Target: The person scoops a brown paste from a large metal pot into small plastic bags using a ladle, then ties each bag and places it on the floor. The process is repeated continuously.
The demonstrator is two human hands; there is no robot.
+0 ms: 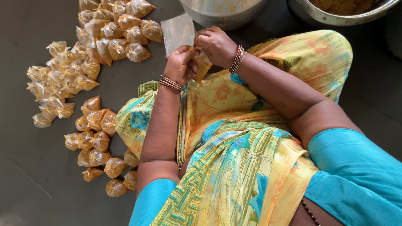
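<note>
Beside the big steel pot point(222, 11) at the top of the view, the floor point(25, 175) carries the finished work, and there is plenty of it. The largest spread lies well to the left of the pot: tied pouches of pale filling point(52, 90) heaped loosely, with a cluster of tied orange-brown pouches point(119, 27) nearer the pot's left side. A third group, the darker tied pouches point(98, 144), lies farthest from the pot, down along the person's left knee. Judging by these heaps, a great many pouches are already filled and knotted. To the right of the pot, a second steel bowl point(343, 10) holds brownish filling, so more appears to remain. Just below the pot's left edge lies a flat stack of empty clear bags point(178, 31), also unused.

Directly below the pot, over the lap, both hands meet on one small pouch point(204, 65). The right hand point(215, 44) is curled closed around its upper part, fingers pinching the neck; the left hand point(181, 65) is closed too, gripping the same neck from the other side. The pouch hangs with its long axis roughly vertical in the picture, neck up toward the pot and its filled belly pointing down toward the lap. Whether the knot is finished is hidden by the fingers.
</note>
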